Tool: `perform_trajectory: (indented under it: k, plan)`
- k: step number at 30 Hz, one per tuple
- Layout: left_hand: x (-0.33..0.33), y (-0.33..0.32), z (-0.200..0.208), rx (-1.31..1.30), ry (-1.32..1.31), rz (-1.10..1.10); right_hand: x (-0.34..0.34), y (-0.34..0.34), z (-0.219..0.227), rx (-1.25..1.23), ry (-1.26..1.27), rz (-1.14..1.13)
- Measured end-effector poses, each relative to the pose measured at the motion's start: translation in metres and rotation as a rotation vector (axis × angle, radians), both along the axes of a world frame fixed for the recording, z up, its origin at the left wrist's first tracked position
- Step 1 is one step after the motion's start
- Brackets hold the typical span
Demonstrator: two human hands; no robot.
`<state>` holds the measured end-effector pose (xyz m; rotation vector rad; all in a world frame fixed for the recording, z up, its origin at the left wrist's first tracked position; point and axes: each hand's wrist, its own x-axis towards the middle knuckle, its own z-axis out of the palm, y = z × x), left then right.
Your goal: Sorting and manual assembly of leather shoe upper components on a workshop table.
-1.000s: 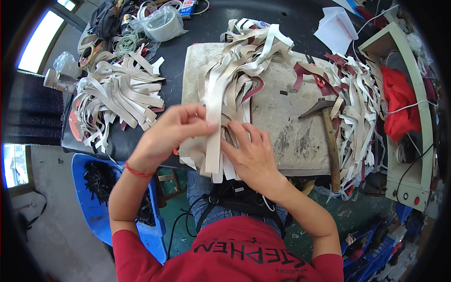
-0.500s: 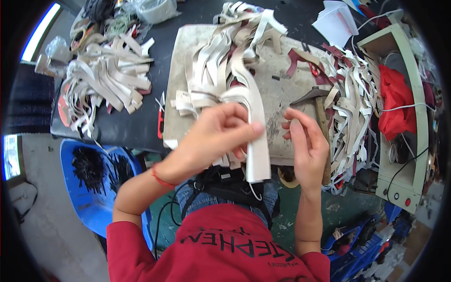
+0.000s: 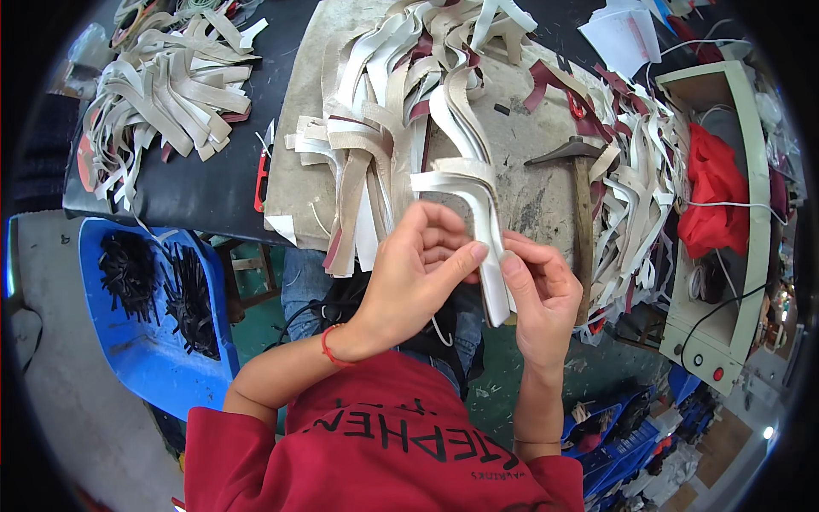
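Note:
A curved beige-and-white strip (image 3: 495, 294), seen mostly edge-on, hangs over the near edge of the work board (image 3: 533, 192). My left hand (image 3: 405, 277) pinches it from the left between thumb and fingers. From the other side, my right hand (image 3: 542, 294) grips the same strip, its thumb close to the left thumb. The far end of the strip bends back toward other strips lying on the board, and where it ends is hard to make out. Beyond my hands lies a loose heap of beige, white and maroon strips (image 3: 375, 128).
A hammer (image 3: 583, 213) rests right of the board, beside a strip pile (image 3: 640, 196). Another pile (image 3: 175, 94) lies far left, near a red-handled cutting tool (image 3: 261, 179). A blue tub (image 3: 162, 375) holds black strips. Right stands a cream metal box (image 3: 717, 320) with red cloth (image 3: 710, 188).
My right hand has moved left and now grips the strip, which it was apart from before. The strip has turned from flat to edge-on. The whole view has shifted slightly.

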<state>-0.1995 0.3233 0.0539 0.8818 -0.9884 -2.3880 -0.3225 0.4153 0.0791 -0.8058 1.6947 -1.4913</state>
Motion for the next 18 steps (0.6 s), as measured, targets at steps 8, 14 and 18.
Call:
perform_trajectory:
  k: [8,14,18]
  plan:
    - [0.001,-0.002,0.000,-0.469,-0.155,0.026,0.003,-0.002,-0.005,0.074,0.683,0.049]
    - [0.005,-0.008,-0.003,-0.086,-0.019,0.077,0.002,-0.003,-0.003,0.058,0.669,0.115]
    - [0.006,-0.011,-0.003,0.074,0.069,0.045,0.001,-0.004,0.002,0.081,0.085,0.072]
